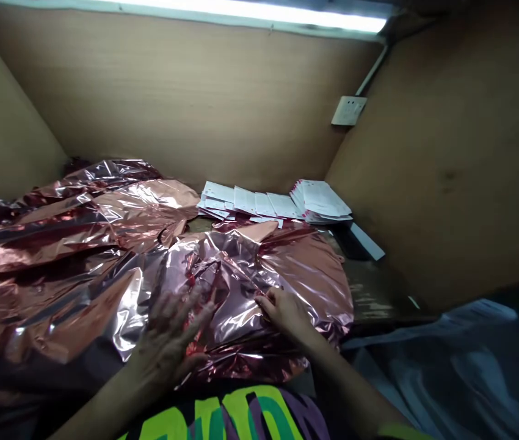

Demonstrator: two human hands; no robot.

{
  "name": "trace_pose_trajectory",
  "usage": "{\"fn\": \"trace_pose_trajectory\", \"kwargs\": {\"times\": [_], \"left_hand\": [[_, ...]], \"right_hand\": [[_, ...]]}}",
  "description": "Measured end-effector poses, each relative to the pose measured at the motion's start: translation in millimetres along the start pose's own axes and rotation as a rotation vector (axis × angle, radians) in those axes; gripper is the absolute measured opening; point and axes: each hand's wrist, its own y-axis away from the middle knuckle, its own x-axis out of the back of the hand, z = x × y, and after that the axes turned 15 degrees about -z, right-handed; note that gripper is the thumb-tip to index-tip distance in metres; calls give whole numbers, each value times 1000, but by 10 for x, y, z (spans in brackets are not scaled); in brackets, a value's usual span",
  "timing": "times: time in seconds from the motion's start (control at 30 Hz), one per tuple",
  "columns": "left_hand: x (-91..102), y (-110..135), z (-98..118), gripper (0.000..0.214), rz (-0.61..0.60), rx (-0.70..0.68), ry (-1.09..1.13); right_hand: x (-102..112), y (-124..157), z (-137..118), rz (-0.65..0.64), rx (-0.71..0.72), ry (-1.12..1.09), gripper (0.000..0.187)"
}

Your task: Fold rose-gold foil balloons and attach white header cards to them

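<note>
Crumpled, shiny rose-gold foil [236,269] lies in front of me, with a rounded edge on its right side, like flat foil balloons. My left hand [165,342] rests on it with the fingers spread, slightly blurred. To the right, my right hand [284,310] is closed at the fingertips, with thumb and index finger pinching a fold of the same foil. Folds hide where one piece of foil ends and another begins.
A large heap of the foil [58,256] spreads to the left. White printed cards [268,205] lie along the back, beside a thicker stack [323,198]. A dark flat object [350,241] is near the right wall. Translucent plastic [461,360] hangs at lower right.
</note>
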Motion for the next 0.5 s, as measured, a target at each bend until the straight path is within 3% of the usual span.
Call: {"fn": "trace_pose_trajectory", "kwargs": {"times": [0.07,0.13,0.23,0.33,0.4,0.5], "left_hand": [[26,-80,11,94,-195,-199,27],[57,-129,26,100,-329,-228,53],[154,-122,98,92,-334,-179,72],[247,-111,171,85,-313,-281,71],[242,-151,150,84,-406,-317,77],[125,-231,-9,83,-584,-181,92]], "right_hand": [[-2,-13,6,-11,-5,3,35],[-5,-27,21,-19,-15,-7,37],[-8,-39,54,-28,-24,-41,35],[3,-45,76,-26,-10,-44,36],[17,-51,87,-34,-4,-15,38],[49,-61,120,-61,-1,50,38]]}}
